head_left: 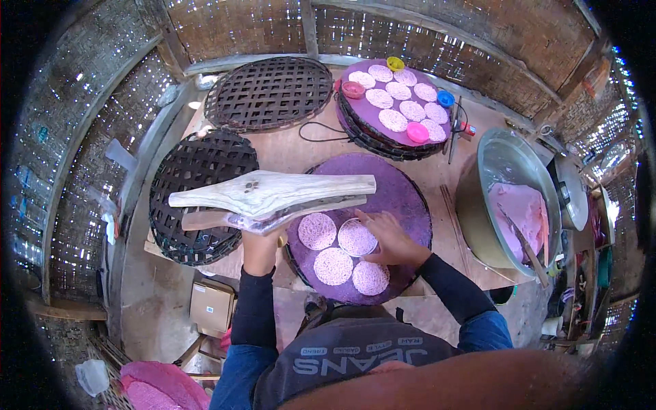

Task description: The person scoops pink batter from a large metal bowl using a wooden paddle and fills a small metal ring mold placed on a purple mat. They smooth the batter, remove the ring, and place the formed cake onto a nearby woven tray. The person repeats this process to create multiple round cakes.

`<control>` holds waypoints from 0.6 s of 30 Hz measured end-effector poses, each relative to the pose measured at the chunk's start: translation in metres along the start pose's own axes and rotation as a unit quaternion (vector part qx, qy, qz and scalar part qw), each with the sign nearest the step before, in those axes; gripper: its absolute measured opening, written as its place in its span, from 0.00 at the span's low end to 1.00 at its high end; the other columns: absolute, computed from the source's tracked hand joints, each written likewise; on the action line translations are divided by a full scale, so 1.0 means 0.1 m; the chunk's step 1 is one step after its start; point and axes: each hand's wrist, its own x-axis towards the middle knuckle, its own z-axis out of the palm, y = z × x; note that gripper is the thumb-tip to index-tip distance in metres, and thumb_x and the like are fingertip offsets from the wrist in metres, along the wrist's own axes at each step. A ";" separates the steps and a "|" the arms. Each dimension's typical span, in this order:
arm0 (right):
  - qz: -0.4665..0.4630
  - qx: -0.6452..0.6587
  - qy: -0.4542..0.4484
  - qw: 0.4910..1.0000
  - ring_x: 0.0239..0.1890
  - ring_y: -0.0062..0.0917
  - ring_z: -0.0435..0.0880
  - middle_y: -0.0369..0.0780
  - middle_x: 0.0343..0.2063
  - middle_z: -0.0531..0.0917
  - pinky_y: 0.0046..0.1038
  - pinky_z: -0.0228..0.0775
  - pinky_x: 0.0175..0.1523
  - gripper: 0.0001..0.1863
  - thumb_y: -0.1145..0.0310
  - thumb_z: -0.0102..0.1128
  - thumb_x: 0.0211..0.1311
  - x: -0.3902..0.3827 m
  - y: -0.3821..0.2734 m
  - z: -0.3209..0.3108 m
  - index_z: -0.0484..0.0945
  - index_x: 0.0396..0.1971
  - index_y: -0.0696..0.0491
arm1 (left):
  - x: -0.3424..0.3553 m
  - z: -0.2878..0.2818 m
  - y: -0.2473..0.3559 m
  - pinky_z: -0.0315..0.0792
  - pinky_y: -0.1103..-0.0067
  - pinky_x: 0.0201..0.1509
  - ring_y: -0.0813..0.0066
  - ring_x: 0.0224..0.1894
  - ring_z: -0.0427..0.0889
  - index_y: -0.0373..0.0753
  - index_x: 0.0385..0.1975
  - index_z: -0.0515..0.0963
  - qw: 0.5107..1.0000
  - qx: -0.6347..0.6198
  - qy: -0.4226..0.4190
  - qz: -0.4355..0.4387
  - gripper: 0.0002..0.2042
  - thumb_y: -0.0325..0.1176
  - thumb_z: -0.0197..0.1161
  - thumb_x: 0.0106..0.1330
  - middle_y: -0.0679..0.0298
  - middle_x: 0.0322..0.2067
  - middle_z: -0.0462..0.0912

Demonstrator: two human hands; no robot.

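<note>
My left hand [260, 250] is closed on the underside of a wooden press [266, 193], two stacked pieces of pale wood with long tapered handles, held level above the work surface. Its grip is partly hidden by the wood. My right hand [391, 240] spans a round pink lacy disc with a pale rim [357, 237], the fingers and thumb touching its edges. Beside it on the round purple mat [403, 198] lie three more lacy discs: one at left [317, 231], one nearer me [333, 266] and one at the near right [370, 277].
A deep metal basin [471, 212] at the right holds pink dough [512, 205] and a stick. Behind, a purple-topped stack [352, 109] carries several discs and small coloured bowls. Dark woven trays [270, 92] lie at the back and left. A cardboard box [210, 307] stands below left.
</note>
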 end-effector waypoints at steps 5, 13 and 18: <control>-0.017 0.050 0.035 0.998 0.55 0.43 0.65 0.51 0.50 0.69 0.41 0.51 0.60 0.53 0.58 0.70 0.36 0.03 0.06 -0.05 0.48 0.62 0.58 | 0.01 -0.04 -0.07 0.68 0.80 0.46 0.74 0.41 0.75 0.31 0.42 0.72 1.000 0.007 -0.010 0.001 0.18 0.19 0.62 0.48 0.62 0.40 0.77; 0.076 -0.024 0.135 0.988 0.54 0.46 0.65 0.52 0.49 0.69 0.42 0.53 0.59 0.53 0.51 0.67 0.38 0.32 0.50 -0.10 0.47 0.63 0.54 | 0.08 -0.02 -0.16 0.68 0.79 0.46 0.73 0.41 0.76 0.30 0.42 0.72 1.000 -0.006 -0.015 -0.008 0.18 0.19 0.63 0.48 0.61 0.40 0.77; 0.058 0.011 0.157 0.986 0.55 0.48 0.64 0.54 0.51 0.66 0.42 0.56 0.57 0.54 0.53 0.69 0.38 0.43 0.52 -0.06 0.47 0.63 0.55 | 0.13 0.13 -0.09 0.70 0.79 0.45 0.73 0.40 0.77 0.32 0.41 0.73 0.997 0.058 -0.056 -0.007 0.17 0.23 0.64 0.49 0.61 0.38 0.78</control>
